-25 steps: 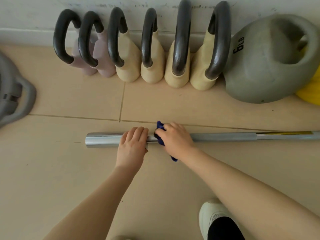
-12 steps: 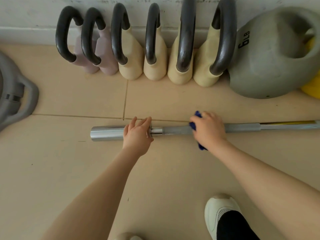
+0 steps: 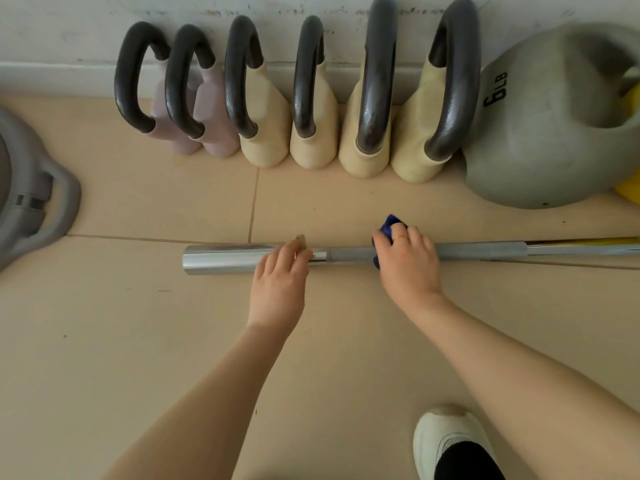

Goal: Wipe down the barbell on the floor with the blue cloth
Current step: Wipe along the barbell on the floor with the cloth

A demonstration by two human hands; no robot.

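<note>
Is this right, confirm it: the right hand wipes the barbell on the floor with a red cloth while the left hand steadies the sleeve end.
Not quite. The head view shows the cloth is blue, not red. The rest holds: right hand on the barbell, left hand at the sleeve end.

We see a beige tiled floor point(image 3: 145, 341) meeting a scuffed white wall point(image 3: 69, 36) with a pale baseboard point(image 3: 52, 76); soft, even light falls throughout.

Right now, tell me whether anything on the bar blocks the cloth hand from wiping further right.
Nothing visible does. The right hand holds the cloth on the bar; the stretch to its right lies bare.
</note>
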